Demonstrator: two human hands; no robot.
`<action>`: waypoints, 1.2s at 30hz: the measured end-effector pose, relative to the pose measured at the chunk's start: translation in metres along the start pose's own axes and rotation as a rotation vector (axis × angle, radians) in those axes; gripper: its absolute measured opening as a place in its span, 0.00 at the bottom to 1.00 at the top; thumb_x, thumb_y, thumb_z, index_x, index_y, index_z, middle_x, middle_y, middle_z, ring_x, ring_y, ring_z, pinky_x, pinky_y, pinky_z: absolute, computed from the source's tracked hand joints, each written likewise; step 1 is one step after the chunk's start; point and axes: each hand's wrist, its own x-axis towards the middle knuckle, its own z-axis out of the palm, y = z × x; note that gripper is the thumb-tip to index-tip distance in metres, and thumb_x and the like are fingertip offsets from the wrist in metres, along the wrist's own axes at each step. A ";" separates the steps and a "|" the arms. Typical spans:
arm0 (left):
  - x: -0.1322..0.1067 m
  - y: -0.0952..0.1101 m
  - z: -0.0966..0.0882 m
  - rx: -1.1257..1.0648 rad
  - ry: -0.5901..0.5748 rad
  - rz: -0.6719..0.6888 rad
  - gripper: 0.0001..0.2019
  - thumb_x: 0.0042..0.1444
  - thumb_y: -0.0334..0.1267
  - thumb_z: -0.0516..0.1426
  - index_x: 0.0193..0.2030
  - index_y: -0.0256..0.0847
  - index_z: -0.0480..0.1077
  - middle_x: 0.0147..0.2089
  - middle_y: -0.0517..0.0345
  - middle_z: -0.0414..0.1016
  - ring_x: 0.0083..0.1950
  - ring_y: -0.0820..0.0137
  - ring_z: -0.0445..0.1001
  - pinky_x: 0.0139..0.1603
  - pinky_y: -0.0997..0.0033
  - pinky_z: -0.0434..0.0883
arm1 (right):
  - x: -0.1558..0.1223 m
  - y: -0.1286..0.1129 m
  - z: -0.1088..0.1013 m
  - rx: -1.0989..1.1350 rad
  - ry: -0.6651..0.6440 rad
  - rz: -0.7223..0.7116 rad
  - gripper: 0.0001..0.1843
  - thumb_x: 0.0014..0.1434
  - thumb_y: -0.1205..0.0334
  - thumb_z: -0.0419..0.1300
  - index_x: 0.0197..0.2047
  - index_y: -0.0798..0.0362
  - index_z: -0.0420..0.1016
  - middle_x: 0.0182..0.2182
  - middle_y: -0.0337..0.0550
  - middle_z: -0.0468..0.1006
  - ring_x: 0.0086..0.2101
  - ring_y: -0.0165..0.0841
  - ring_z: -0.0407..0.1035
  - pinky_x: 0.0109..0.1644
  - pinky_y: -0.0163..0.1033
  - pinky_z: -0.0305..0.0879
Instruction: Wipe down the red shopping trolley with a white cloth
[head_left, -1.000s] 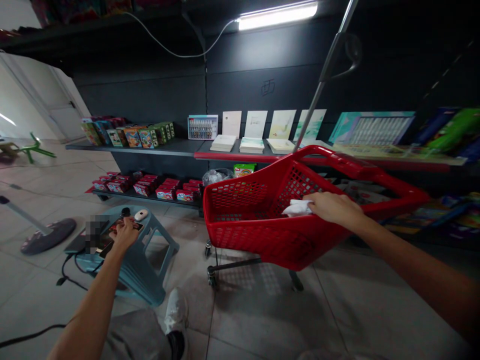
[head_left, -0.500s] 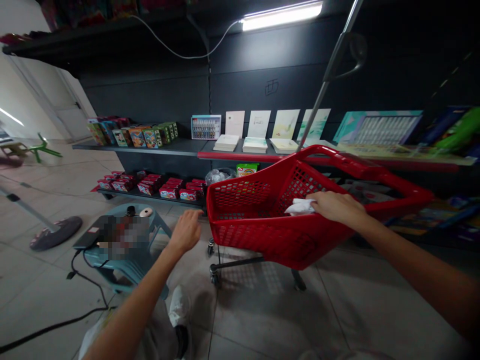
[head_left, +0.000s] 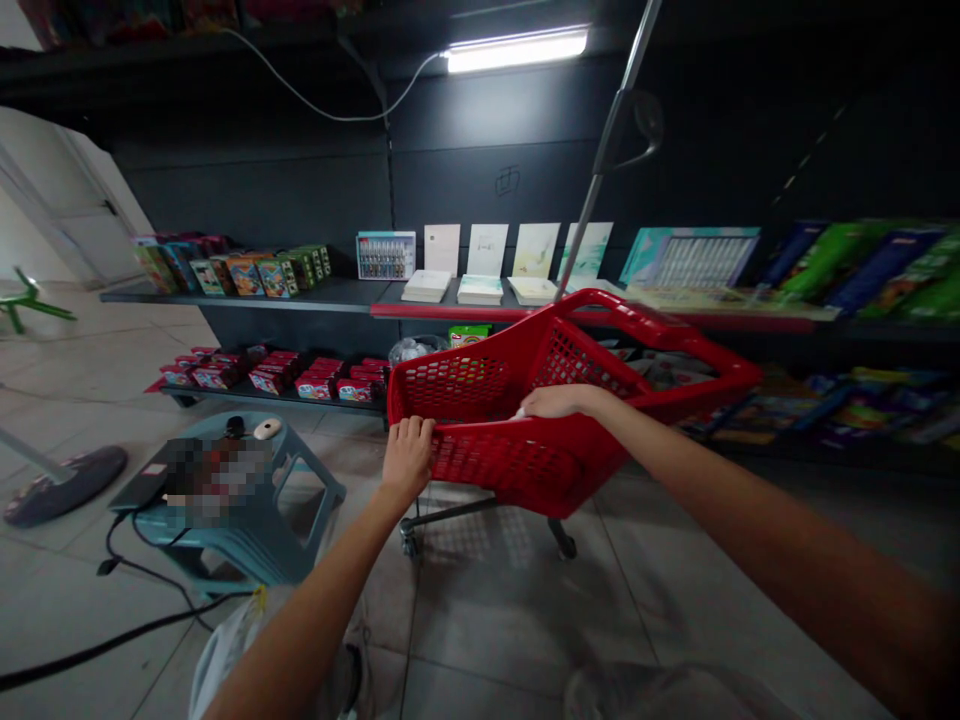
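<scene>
A red plastic shopping cart (head_left: 495, 455) stands in front of me, its handle end to the right. My left hand (head_left: 409, 455) is closed over the rim at its front corner, fingertips hooked inside. On the near side, my right hand (head_left: 556, 401) is closed on a white cloth (head_left: 520, 412) at the basket's upper edge. Only a small bit of the cloth shows past my fingers; the rest is hidden by the hand. The part of the basket's inside that I can see holds no goods.
Behind the cart runs a dark shelf (head_left: 341, 292) with small boxes, booklets (head_left: 480, 290) and pen sets. Red boxes (head_left: 274, 370) line the lower shelf. A blue-grey stool (head_left: 315, 510) bearing devices and cables stands left, beside a round pole base (head_left: 71, 485). A metal pole (head_left: 611, 130) rises behind the cart.
My left hand has come down onto the cart's front corner and closed on it. My right hand has slid the cloth along the near rim towards the front. The view has shifted rightward.
</scene>
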 end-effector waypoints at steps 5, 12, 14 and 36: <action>0.007 -0.003 0.008 0.038 0.029 -0.043 0.21 0.61 0.32 0.59 0.61 0.38 0.65 0.56 0.45 0.70 0.56 0.55 0.68 0.59 0.53 0.68 | -0.010 -0.041 0.037 -0.015 -0.089 -0.310 0.16 0.60 0.65 0.60 0.49 0.54 0.85 0.41 0.48 0.86 0.41 0.38 0.78 0.51 0.37 0.71; 0.014 -0.008 0.021 -0.069 0.058 -0.037 0.29 0.58 0.32 0.62 0.67 0.43 0.63 0.66 0.43 0.66 0.69 0.51 0.64 0.72 0.44 0.62 | -0.087 0.001 0.057 -0.212 0.632 -0.447 0.25 0.62 0.73 0.57 0.60 0.49 0.78 0.56 0.51 0.76 0.54 0.42 0.70 0.65 0.48 0.67; 0.014 -0.006 0.025 -0.106 0.061 -0.083 0.33 0.57 0.30 0.62 0.69 0.45 0.62 0.71 0.42 0.62 0.76 0.48 0.55 0.77 0.34 0.52 | -0.108 0.023 0.060 -0.265 0.807 -0.331 0.22 0.62 0.73 0.56 0.57 0.51 0.79 0.54 0.53 0.75 0.54 0.43 0.70 0.65 0.49 0.66; -0.006 -0.009 0.016 -0.601 -0.062 -0.263 0.49 0.56 0.25 0.57 0.81 0.50 0.42 0.84 0.45 0.32 0.82 0.48 0.44 0.75 0.47 0.64 | -0.070 0.020 0.199 0.766 1.183 0.421 0.30 0.50 0.52 0.64 0.55 0.52 0.66 0.53 0.56 0.75 0.50 0.46 0.72 0.61 0.53 0.68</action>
